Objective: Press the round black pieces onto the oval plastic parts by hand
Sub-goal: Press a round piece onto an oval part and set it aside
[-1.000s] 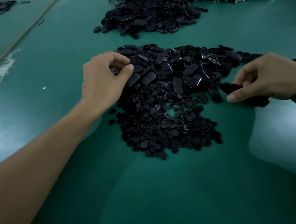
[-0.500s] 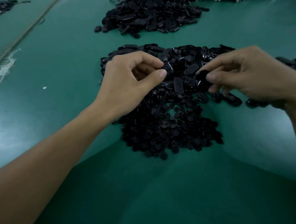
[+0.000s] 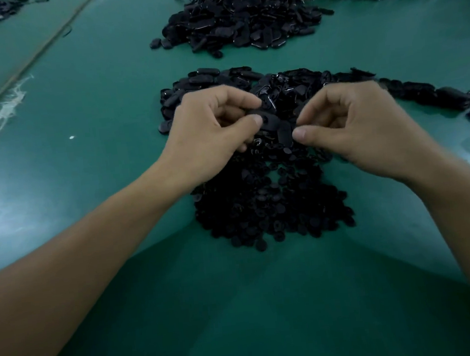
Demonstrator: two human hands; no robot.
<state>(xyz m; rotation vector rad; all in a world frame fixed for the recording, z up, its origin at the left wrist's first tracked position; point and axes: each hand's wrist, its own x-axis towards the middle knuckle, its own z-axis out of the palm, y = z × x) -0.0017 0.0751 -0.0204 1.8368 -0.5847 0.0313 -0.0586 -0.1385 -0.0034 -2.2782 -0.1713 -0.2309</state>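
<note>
Where both hands meet just above the near heap (image 3: pixel 270 203) of round black pieces on the green desk (image 3: pixel 106 104), the left hand (image 3: pixel 209 131) pinches an oval part (image 3: pixel 269 119) between thumb and forefinger. Right beside it, the right hand (image 3: pixel 364 128) pinches a dark piece (image 3: pixel 285 135), too blurred to tell its shape. Behind the heap, more ovals (image 3: pixel 210 78) lie half hidden by both hands.

Small round black pieces (image 3: pixel 271 211): flat discs in a loose pile on the near side. Oval black plastic parts (image 3: pixel 212 78): jumbled heap touching the pile's far edge. Held oval part (image 3: pixel 270 120): tilted, hole showing, pinched by left hand (image 3: pixel 209 134) above the heap. What the right hand (image 3: pixel 361 128) pinches beside it is too dark to tell.
</note>
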